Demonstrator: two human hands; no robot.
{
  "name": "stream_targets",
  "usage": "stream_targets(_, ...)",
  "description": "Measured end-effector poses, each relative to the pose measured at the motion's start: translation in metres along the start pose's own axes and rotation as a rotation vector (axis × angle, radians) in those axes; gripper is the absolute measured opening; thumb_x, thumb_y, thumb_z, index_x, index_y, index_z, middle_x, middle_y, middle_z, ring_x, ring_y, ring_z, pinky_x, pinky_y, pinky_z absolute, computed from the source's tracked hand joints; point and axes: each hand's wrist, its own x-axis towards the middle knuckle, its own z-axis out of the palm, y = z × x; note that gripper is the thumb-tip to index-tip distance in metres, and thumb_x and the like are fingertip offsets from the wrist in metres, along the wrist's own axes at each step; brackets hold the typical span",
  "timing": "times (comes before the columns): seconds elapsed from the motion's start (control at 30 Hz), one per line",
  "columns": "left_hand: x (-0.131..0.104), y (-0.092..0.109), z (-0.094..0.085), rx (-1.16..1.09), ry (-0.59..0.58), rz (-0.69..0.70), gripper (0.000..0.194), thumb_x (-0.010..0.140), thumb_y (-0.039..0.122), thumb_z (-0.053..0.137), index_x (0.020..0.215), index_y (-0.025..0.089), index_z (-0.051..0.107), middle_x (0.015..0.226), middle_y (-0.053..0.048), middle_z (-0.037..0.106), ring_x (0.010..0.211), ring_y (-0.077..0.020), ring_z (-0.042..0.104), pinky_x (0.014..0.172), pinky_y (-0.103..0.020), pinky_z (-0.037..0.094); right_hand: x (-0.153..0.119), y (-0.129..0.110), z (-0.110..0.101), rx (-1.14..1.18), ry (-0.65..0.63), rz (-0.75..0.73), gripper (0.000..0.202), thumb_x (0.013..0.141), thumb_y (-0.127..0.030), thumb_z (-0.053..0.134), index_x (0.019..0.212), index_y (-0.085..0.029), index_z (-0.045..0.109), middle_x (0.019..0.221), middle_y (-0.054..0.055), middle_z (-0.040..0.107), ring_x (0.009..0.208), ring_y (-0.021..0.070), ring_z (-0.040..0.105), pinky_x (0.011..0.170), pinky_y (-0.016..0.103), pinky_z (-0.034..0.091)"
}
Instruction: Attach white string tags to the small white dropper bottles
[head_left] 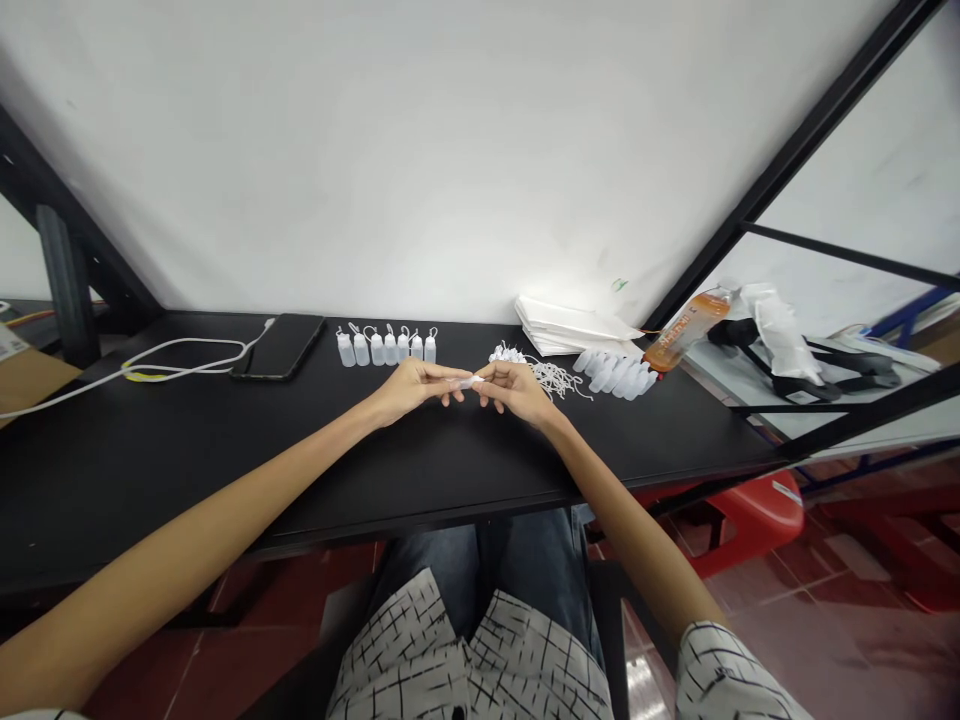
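Above the middle of the black table, my left hand (411, 388) and my right hand (519, 388) meet fingertip to fingertip. Both are closed on a small translucent plastic bottle (461, 383), held sideways and largely covered by the fingers. My left hand grips the body side; my right fingers pinch its white end. Behind my left hand stands a row of several small dropper bottles (379, 348) with looped cap straps. Just past my right hand lie a pile of white caps (507, 353) and a heap of white cords (555, 380). Several uncapped-looking bottles (616, 374) lie farther right.
A black phone (279, 347) with a white cable (187, 343) lies on the left of the table (315, 480). White sheets (570, 326) are stacked by the wall. An orange bottle (686, 330) lies at the right near the black metal frame (795, 140). A red stool (757, 515) stands below.
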Motion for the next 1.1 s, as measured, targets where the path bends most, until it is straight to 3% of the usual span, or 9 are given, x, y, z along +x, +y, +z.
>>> stream_targets(0.4,-0.002,0.0,0.007,0.254,0.051,0.126,0.035,0.083,0.033,0.067,0.111,0.013,0.074,0.073,-0.008,0.073,0.064,-0.0142,0.063,0.062,-0.028,0.051,-0.001,0.001,0.002,-0.021,-0.042,0.037,0.045,0.077,-0.057,0.068,0.067,-0.017,0.051,0.052,-0.003,0.057,0.038,0.0062,0.046,0.038,0.019,0.036)
stream_targets(0.6,-0.003,-0.001,0.009,0.394,0.086,0.167,0.032,0.087,0.031,0.062,0.111,0.014,0.074,0.068,-0.005,0.071,0.06,-0.0124,0.06,0.056,-0.025,0.047,-0.001,0.003,0.002,0.02,-0.055,0.078,0.044,0.076,-0.057,0.068,0.069,-0.017,0.053,0.047,-0.004,0.052,0.039,0.0086,0.048,0.038,0.02,0.04)
stream_targets(0.83,-0.003,0.003,0.011,0.225,0.044,0.124,0.05,0.086,0.037,0.064,0.128,0.009,0.061,0.073,-0.007,0.071,0.062,-0.014,0.064,0.062,-0.028,0.054,0.002,0.005,0.0,-0.087,0.032,0.05,0.041,0.079,-0.055,0.064,0.077,-0.014,0.062,0.067,0.002,0.06,0.053,0.0115,0.06,0.039,0.019,0.043)
stream_targets(0.97,-0.004,0.0,0.011,0.266,0.079,0.112,0.069,0.082,0.04,0.068,0.141,0.012,0.044,0.08,-0.007,0.072,0.062,-0.0146,0.065,0.057,-0.026,0.053,0.003,0.012,-0.001,-0.214,0.112,-0.025,0.03,0.081,-0.043,0.063,0.093,-0.015,0.065,0.08,0.004,0.064,0.052,0.0095,0.059,0.038,0.018,0.042)
stream_targets(1.1,-0.004,-0.003,0.011,0.344,0.093,0.14,0.066,0.084,0.04,0.065,0.14,0.013,0.042,0.086,-0.008,0.072,0.063,-0.0139,0.065,0.055,-0.025,0.052,0.003,0.015,-0.003,-0.219,0.135,-0.046,0.026,0.08,-0.037,0.063,0.095,-0.015,0.065,0.086,0.005,0.065,0.049,0.0084,0.058,0.036,0.018,0.041)
